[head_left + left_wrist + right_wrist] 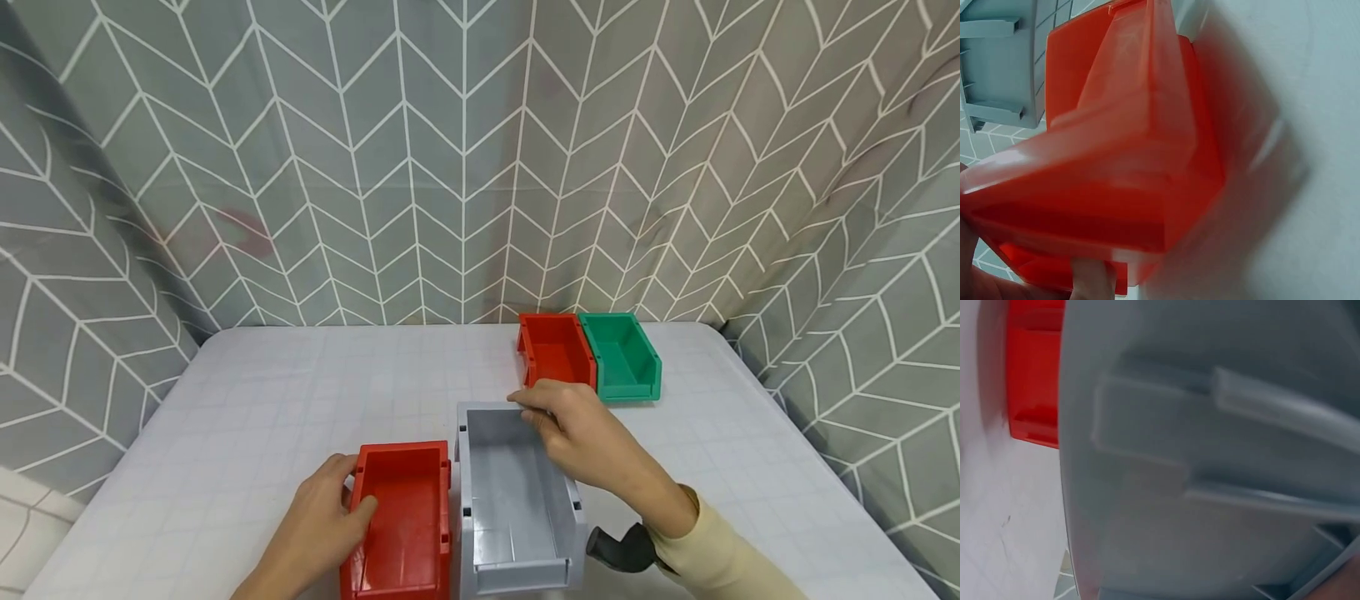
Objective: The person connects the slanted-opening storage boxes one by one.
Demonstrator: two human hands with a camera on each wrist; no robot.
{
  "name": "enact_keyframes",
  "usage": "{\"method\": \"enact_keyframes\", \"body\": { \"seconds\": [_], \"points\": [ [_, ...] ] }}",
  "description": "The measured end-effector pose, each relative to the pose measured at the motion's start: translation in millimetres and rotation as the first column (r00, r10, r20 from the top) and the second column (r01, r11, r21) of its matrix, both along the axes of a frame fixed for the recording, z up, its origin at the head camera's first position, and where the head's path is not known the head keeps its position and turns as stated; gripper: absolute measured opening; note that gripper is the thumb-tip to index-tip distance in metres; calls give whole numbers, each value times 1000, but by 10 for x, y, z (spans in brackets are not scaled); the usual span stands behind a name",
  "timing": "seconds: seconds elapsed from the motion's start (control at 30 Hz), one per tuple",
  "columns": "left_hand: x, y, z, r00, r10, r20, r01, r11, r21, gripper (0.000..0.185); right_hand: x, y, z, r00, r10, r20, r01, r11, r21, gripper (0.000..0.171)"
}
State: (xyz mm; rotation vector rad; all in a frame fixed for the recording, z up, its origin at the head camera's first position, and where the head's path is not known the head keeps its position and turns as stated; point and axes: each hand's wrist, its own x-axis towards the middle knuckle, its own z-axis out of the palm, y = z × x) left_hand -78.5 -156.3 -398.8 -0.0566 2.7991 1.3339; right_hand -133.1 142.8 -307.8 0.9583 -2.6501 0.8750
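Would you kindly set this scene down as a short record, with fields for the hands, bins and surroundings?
Left hand: grips the near red bin by its left wall
Right hand: pinches the far rim of the grey bin
Back pair: far red bin, with green bin to its right
Surface: white table
Backdrop: grey patterned curtain

Left grip [318, 512]: near side, left, thumb [363, 512] opposed to bent fingers [342, 467], pinching. Right grip [577, 429]: farther out, to the right, pinching, thumb against fingers; right forearm [731, 546] sleeved, slanting from near right.
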Motion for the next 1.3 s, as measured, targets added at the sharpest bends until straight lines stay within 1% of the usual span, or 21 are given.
{"method": "enact_keyframes", "body": {
  "seconds": [0.17,0.47,0.63,0.83,1.07,1.3],
  "points": [
    [0,9,-10,1000,-3,19,2,999,36,39,-3,-18,-79,1000,1,-3,-1,1000,8,24],
    [-5,16,-18,999,-6,34,5,1000,27,42,-32,-63,-228,1000,9,19,-9,1000,9,23],
    [-5,15,-14,999,-5,38,4,1000,22,42,-50,-73,-270,1000,-5,21,5,1000,8,23],
    [-4,15,-11,999,-3,39,3,1000,16,42,-75,-93,-311,1000,-3,18,3,1000,6,22],
    [-9,24,-9,999,-4,53,2,1000,30,45,-99,-101,-359,1000,-8,29,8,1000,5,24],
    [-1,16,-9,999,-4,40,4,1000,12,41,-106,-117,-406,999,-17,37,17,1000,8,24]
  ]
}}
